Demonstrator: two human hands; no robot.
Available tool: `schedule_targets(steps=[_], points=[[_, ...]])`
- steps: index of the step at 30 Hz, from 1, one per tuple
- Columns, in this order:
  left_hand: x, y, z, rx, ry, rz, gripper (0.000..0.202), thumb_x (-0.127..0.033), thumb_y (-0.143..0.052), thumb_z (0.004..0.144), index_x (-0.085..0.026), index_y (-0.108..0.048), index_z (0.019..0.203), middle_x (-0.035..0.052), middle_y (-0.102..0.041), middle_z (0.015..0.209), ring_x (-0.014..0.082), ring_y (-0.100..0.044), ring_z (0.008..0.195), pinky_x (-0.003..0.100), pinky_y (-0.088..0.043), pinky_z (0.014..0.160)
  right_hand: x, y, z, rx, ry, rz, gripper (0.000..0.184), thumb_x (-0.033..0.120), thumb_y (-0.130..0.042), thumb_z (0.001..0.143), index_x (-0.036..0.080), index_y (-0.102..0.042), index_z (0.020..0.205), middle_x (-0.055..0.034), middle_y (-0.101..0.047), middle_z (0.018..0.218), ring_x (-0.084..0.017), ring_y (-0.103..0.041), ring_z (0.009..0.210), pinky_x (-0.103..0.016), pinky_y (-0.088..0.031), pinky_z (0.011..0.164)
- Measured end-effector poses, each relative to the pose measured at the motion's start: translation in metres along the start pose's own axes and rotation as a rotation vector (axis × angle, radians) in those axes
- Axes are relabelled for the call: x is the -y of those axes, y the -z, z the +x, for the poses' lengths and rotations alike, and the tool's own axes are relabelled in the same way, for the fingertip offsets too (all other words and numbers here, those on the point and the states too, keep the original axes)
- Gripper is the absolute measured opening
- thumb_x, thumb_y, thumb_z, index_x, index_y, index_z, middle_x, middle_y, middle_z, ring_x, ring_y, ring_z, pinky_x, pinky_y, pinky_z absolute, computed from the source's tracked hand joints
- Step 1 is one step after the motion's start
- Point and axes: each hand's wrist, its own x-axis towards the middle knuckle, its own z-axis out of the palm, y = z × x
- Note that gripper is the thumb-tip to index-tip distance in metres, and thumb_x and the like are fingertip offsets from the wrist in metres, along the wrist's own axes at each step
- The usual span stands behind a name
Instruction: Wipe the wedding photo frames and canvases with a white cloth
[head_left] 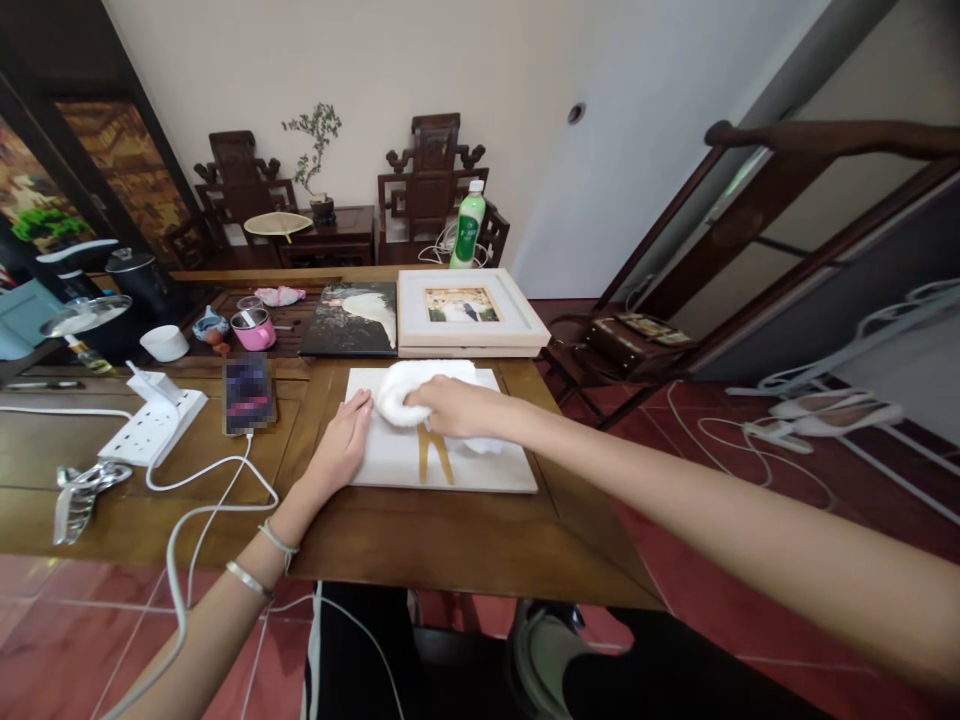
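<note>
A flat white panel (480,465) with a gold mark lies on the wooden table (450,540) in front of me. My right hand (454,405) is closed on a white cloth (401,385) and presses it on the panel's far left part. My left hand (345,440) lies flat with fingers stretched out on the panel's left edge, holding nothing.
Behind the panel lie a white framed photo (469,310) and a dark photo print (352,318). A phone (247,393), a white power strip (154,418) with cables, a hair clip (79,490), a pink pot (253,328) and a green bottle (469,228) stand around. Chairs line the far wall.
</note>
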Motion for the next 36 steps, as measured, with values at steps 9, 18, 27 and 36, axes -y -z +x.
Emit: schedule_targets(steps=[9, 18, 27, 36], points=[[-0.002, 0.004, 0.003, 0.010, -0.047, 0.057, 0.053, -0.038, -0.024, 0.097, -0.009, -0.055, 0.127, 0.0148, -0.052, 0.138, 0.0252, -0.041, 0.133, 0.044, -0.024, 0.115, 0.013, 0.021, 0.088, -0.014, 0.088, -0.025, 0.017, 0.016, -0.052, 0.085, 0.011, -0.066, 0.093, -0.0115, -0.067, 0.104, -0.022, -0.061, 0.091, -0.028, -0.042, 0.075], [0.007, 0.000, 0.001, 0.028, -0.055, 0.051, 0.052, -0.041, -0.027, 0.097, -0.011, -0.054, 0.129, 0.0138, -0.046, 0.143, 0.0236, -0.035, 0.138, 0.045, -0.021, 0.116, -0.030, 0.020, 0.054, 0.026, 0.022, 0.004, 0.027, 0.013, -0.048, 0.083, 0.013, -0.066, 0.103, -0.0115, -0.067, 0.112, -0.023, -0.061, 0.095, -0.029, -0.043, 0.077], [0.004, 0.000, 0.000, 0.018, -0.033, 0.034, 0.052, -0.039, -0.027, 0.097, -0.008, -0.054, 0.129, 0.0153, -0.046, 0.142, 0.0228, -0.034, 0.138, 0.044, -0.019, 0.117, -0.093, -0.009, -0.030, 0.036, -0.157, 0.005, 0.050, -0.004, -0.040, 0.070, 0.012, -0.065, 0.110, -0.0118, -0.067, 0.110, -0.025, -0.060, 0.104, -0.031, -0.045, 0.086], [0.002, 0.000, 0.000, 0.026, -0.036, 0.048, 0.052, -0.038, -0.027, 0.096, -0.007, -0.053, 0.129, 0.0157, -0.046, 0.142, 0.0235, -0.034, 0.138, 0.043, -0.019, 0.117, -0.004, -0.043, -0.111, 0.121, -0.035, 0.043, 0.053, -0.012, -0.037, 0.060, 0.021, -0.070, 0.085, -0.0113, -0.067, 0.109, -0.026, -0.057, 0.115, -0.032, -0.046, 0.087]])
